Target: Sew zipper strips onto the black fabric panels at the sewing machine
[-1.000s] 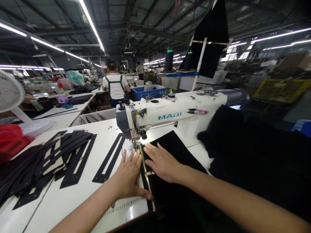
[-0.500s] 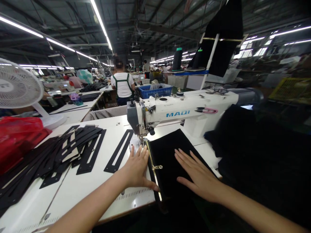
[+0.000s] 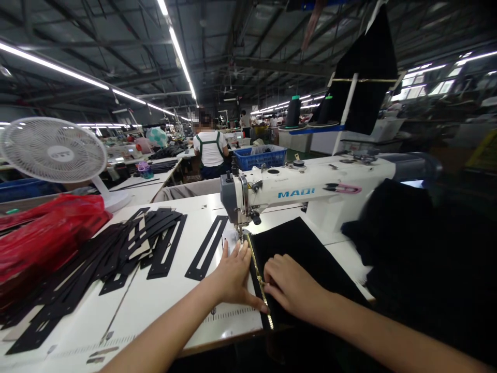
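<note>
Black fabric (image 3: 303, 243) lies on the white table under the needle area of a white sewing machine (image 3: 287, 186). A gold zipper (image 3: 254, 259) runs along the fabric's left edge. My left hand (image 3: 235, 274) rests flat with fingers spread, fingertips close to the presser foot and thumb on the zipper's lower part. My right hand (image 3: 293, 285) is closed at the zipper, its thumb and curled fingers pinching the gold pull, which is mostly hidden.
Slotted black strips (image 3: 104, 254) are piled at the left, with a single strip (image 3: 207, 248) nearer the machine. Behind them are a red plastic bag (image 3: 50, 228) and a white fan (image 3: 58, 150). A person (image 3: 210, 145) stands beyond, beside a blue basket (image 3: 260, 158).
My right hand has moved left from lying spread on the fabric and closed at the zipper pull. My left hand keeps its place by the presser foot. The view has shifted left.
</note>
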`<action>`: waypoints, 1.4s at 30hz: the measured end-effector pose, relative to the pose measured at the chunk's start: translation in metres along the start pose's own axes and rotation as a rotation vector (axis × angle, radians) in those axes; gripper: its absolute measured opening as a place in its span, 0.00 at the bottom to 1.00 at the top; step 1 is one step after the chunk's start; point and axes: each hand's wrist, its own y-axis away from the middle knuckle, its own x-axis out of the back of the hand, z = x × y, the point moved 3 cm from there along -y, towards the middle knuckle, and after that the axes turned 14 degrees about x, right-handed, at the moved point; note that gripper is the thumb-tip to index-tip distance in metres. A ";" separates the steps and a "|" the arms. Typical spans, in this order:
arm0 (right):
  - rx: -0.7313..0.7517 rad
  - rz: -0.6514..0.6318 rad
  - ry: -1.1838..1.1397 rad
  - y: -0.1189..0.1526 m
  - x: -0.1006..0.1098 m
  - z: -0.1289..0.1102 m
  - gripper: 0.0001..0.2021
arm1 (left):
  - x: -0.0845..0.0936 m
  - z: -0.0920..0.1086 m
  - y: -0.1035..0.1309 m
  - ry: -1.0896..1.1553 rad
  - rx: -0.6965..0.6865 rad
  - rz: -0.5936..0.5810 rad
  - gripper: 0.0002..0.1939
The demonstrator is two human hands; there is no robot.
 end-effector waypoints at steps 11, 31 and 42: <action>-0.023 0.040 0.026 -0.032 -0.041 0.065 0.25 | 0.001 -0.036 0.026 0.007 0.010 0.234 0.56; 0.033 0.185 0.109 -0.019 -0.042 0.063 0.21 | -0.036 -0.055 0.130 -0.156 0.115 0.416 0.51; -0.038 0.084 0.123 -0.014 -0.043 0.056 0.22 | -0.031 -0.055 0.122 -0.058 0.080 0.502 0.40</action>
